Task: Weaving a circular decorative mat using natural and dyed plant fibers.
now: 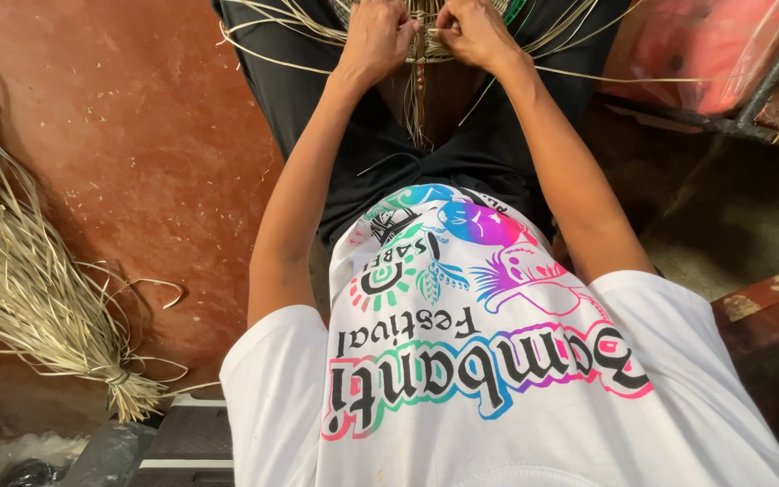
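White shirt cloth [516, 397] with a bright multicoloured print fills the near view, above black trousers [380, 162] on the person's lap. Both bare arms stretch away from the camera to a piece of woven straw work [426, 27] at the top edge of the view, resting over the knees. Left hand [373, 38] is closed, its grip clamped on the straw strips at the weave's left side. Right hand [475, 34] sits just beside it, fingers pinched together on a thin strip at the weave's edge. Loose pale strands [281, 41] fan out from the work to both sides. On the red floor [137, 135], well apart at the left edge, lies a tied bundle of dry straw [20, 298]. A red thing in clear wrap [705, 45] sits at the upper right corner.
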